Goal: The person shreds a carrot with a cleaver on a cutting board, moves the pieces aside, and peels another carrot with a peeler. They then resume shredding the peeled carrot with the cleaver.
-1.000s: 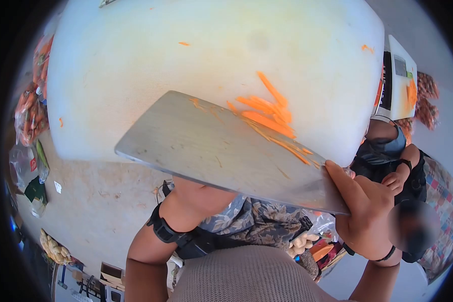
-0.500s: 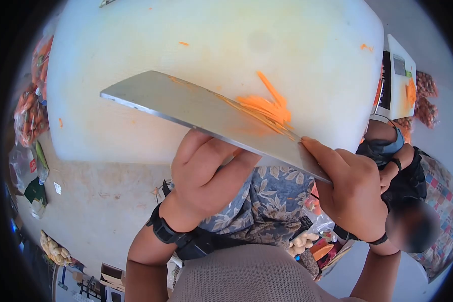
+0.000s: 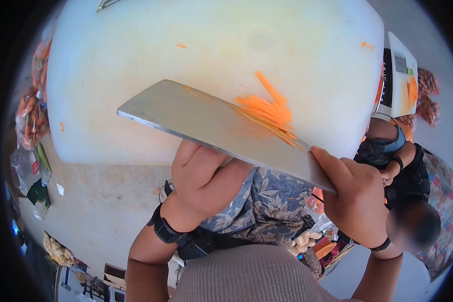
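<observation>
Grip: right hand (image 3: 357, 201) on cleaver (image 3: 221, 128), tip up-left

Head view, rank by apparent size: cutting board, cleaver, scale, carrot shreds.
1. cutting board
2. cleaver, though it sits nearer the camera
3. scale and carrot shreds look about alike, so I won't rank them.

Inventory comprises one cutting board (image 3: 136, 60), one cleaver (image 3: 211, 126) and one carrot-shred pile (image 3: 269, 108) over it, and one scale (image 3: 400, 75) beside it.
</observation>
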The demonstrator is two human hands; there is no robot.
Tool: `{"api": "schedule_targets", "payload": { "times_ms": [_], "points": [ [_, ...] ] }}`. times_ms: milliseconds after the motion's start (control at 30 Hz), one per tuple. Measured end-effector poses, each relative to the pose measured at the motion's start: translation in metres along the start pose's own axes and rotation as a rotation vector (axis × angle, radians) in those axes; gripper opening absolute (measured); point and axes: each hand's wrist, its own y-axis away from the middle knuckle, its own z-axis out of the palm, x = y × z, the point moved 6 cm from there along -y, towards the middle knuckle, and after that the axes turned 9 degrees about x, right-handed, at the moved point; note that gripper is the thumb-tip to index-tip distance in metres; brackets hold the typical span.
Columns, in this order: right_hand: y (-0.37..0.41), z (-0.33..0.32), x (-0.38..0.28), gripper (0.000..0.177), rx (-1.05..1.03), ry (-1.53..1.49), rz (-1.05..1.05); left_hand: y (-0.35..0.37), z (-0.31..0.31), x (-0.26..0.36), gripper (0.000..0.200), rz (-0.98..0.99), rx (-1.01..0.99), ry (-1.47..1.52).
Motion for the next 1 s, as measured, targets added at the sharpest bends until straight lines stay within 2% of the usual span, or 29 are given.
{"api": "schedule_targets", "payload": {
  "times_ms": [67, 167, 300, 367, 500, 600, 733, 800, 933, 1000],
  "points": [
    [-0.011, 0.014, 0.0, 0.059, 0.07, -0.01, -0.043, 0.0, 0.0, 0.002, 0.021, 0.052, 0.031, -0.003],
    [-0.016, 0.015, -0.006, 0.058, 0.114, -0.022, -0.06, -0.002, 0.001, 0.002, 0.02, 0.026, 0.051, -0.001],
    [-0.003, -0.003, -0.007, 0.058, 0.086, -0.013, -0.07, -0.002, -0.001, 0.003, 0.018, 0.044, 0.061, -0.02],
    [0.011, -0.013, -0.008, 0.059, 0.036, -0.034, -0.013, 0.0, 0.001, -0.005, 0.016, -0.089, 0.027, 0.115],
    [0.027, -0.019, -0.007, 0.061, 0.009, 0.02, 0.037, 0.017, 0.0, -0.009, 0.017, -0.088, -0.033, 0.064],
    [0.033, -0.023, -0.002, 0.063, -0.024, -0.001, 0.055, 0.026, 0.0, -0.017, 0.019, -0.196, -0.039, 0.174],
    [0.031, -0.021, -0.001, 0.066, -0.082, 0.01, 0.093, 0.029, -0.005, -0.011, 0.019, -0.251, -0.143, 0.177],
    [0.029, -0.019, -0.008, 0.071, 0.006, 0.092, -0.044, 0.028, -0.007, -0.008, 0.019, -0.246, -0.177, 0.16],
    [0.013, -0.006, -0.008, 0.063, 0.011, 0.082, -0.068, 0.022, -0.002, -0.01, 0.02, -0.182, -0.144, 0.073],
    [0.0, 0.009, -0.007, 0.072, 0.056, 0.113, -0.024, 0.016, 0.001, -0.009, 0.02, -0.129, -0.121, -0.002]
  ]
}}
